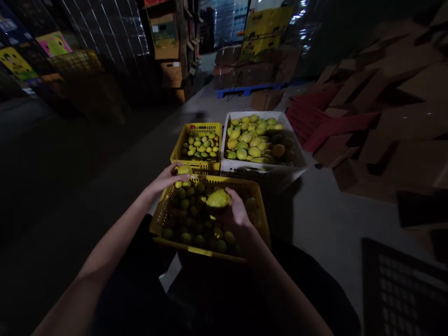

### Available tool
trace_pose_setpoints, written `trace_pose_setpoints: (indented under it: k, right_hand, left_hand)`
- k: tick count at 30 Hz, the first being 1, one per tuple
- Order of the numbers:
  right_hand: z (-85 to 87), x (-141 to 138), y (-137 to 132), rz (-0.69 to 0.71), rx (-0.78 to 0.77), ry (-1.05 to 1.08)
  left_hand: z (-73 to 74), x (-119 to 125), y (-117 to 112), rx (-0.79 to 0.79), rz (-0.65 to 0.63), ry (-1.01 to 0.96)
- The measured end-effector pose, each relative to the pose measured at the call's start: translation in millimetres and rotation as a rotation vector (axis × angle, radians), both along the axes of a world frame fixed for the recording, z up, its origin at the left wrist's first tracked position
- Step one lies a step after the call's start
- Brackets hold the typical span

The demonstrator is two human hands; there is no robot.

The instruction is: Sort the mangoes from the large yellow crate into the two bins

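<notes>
My left hand is closed on a yellow lemon above the far left corner of the near yellow crate. In my right hand is a larger yellow-green lemon, held over the middle of that crate. Many green and yellow lemons lie inside it, mostly in shadow. Behind it stands a smaller-looking yellow crate with lemons in it. To its right, a white crate is heaped with larger yellow and green lemons, its right part shaded.
Flattened and stacked cardboard boxes fill the right side, with a red crate among them. A dark slatted crate lies at lower right. At the back are a blue pallet with boxes and a stack of cartons.
</notes>
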State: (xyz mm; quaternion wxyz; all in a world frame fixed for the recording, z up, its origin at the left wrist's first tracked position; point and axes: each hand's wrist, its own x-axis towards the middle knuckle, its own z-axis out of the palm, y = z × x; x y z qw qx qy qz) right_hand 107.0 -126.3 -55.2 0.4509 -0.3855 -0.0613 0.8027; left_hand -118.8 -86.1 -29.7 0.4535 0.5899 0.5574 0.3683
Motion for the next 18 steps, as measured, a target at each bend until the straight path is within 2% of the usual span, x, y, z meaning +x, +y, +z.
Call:
trace_pose_setpoints:
  k: [2,5,8,12,15,18]
  right_hand:
    - [-9.2,-5.2,-1.2,-0.005,0.077,-0.027]
    - [-16.6,-11.3,-3.6,-0.059,0.130,-0.056]
    - [-12.2,-12.3,-7.2,0.009,0.147,-0.075]
    - [2.1,-7.0,-9.4,0.125,0.330,-0.106]
    - [9.4,-2.5,-8.1,0.120,0.444,-0.168]
    - [12.6,-0.8,-7.4,0.045,0.451,-0.186]
  left_hand:
    - [14.4,9.1,-12.8,0.000,0.030,-0.303]
    - [9.2,25.2,-31.5,-0.092,0.063,-0.508]
    - [-2.9,42.1,-40.6,-0.117,0.002,-0.489]
    - [-3.7,59.4,-41.5,-0.157,-0.057,-0.429]
    - [-0.2,65.4,-42.5,-0.155,-0.060,-0.413]
    - [0.6,67.8,-46.9,-0.147,-0.105,-0.397]
